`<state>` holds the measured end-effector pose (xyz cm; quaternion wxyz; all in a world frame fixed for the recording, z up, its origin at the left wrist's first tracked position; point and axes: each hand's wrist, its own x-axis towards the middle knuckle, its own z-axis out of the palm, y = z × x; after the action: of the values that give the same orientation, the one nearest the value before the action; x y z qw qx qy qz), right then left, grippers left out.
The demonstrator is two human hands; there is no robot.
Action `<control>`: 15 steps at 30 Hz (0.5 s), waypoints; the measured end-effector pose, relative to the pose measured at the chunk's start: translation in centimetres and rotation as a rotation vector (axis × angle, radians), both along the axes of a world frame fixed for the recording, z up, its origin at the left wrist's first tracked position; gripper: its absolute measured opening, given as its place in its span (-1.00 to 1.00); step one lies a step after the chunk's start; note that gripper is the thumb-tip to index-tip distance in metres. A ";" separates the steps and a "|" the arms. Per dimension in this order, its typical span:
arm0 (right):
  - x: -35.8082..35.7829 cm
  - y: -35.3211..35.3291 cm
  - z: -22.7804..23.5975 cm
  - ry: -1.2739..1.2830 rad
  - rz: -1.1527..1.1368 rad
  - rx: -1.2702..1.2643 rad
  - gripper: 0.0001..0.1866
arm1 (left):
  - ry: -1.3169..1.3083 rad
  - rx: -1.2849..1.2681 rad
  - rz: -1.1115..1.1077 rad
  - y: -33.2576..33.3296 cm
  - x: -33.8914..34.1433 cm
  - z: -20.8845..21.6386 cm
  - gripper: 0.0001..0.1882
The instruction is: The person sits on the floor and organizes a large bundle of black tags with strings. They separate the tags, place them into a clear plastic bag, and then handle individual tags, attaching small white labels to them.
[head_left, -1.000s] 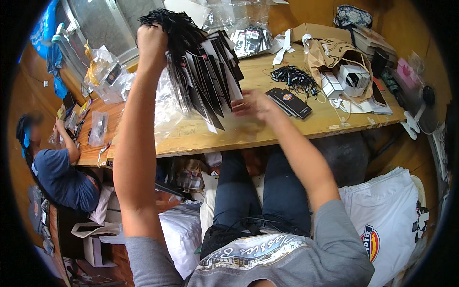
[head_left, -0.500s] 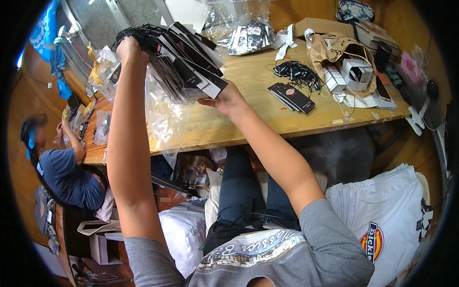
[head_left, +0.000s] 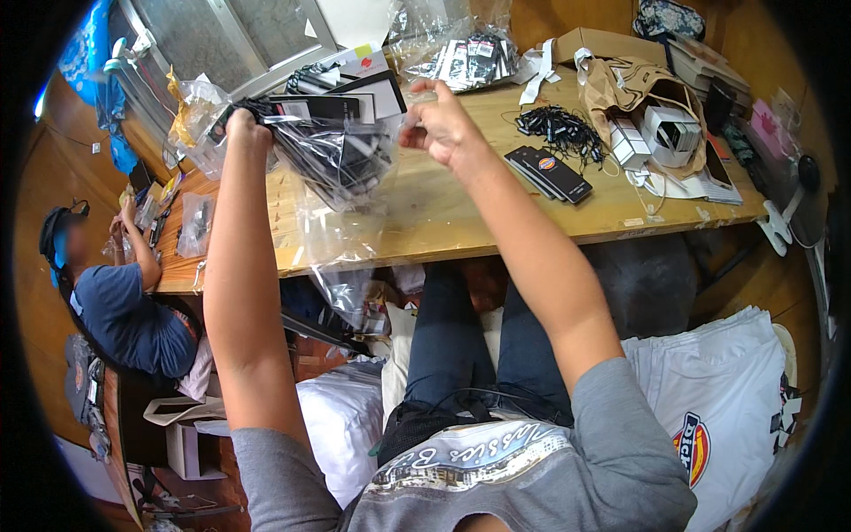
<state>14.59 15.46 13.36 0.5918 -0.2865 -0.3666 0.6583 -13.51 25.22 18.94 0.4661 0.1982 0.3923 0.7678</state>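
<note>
My left hand [head_left: 250, 131] is closed round the gathered black strings of a bundle of hang tags [head_left: 332, 146], held above the table's far left part. The tags are black with some white and grey ones, fanned out toward the right. A clear plastic bag [head_left: 341, 222] covers part of the bundle and hangs down past the table's front edge. To the right of the bundle, my right hand [head_left: 448, 133] is raised with its fingers apart and bent, holding nothing that I can see. Farther right on the table lies a small stack of black tags [head_left: 550, 174].
Behind that stack sits a heap of black strings [head_left: 560, 131]. A brown paper bag [head_left: 612, 84] with white boxes stands at the right. At the back lies a plastic bag of tags [head_left: 474, 60]. Another person [head_left: 133, 310] works at the left. White folded cloth [head_left: 709, 372] lies below right.
My right hand has let go of the tags' lower ends and moved up and away to the right. The bundle has tilted, and the plastic bag now lies over its front.
</note>
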 end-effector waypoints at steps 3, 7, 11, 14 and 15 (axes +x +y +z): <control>1.3 -0.5 2.8 -0.386 -0.012 0.349 -0.58 | 0.083 0.002 -0.028 0.0 -1.4 -1.7 -0.79; 4.3 1.0 5.2 -0.693 0.006 0.496 -0.57 | 0.356 0.001 -0.059 -3.7 4.1 0.1 -0.84; 4.9 1.6 8.1 -1.132 -0.235 0.692 -0.56 | 0.598 -0.065 0.021 -5.1 4.5 1.2 -0.89; 4.6 0.2 8.9 -1.451 -0.252 0.682 -0.41 | 0.779 -0.066 0.024 -7.6 5.7 2.5 -0.87; 4.7 -0.4 9.3 -1.479 -0.202 0.591 -0.37 | 0.827 -0.058 0.023 -8.0 5.9 2.7 -0.87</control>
<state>19.24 15.03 22.70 0.3034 -0.5118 -0.7952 0.1169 -7.66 17.27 21.65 0.2660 0.4723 0.5701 0.6174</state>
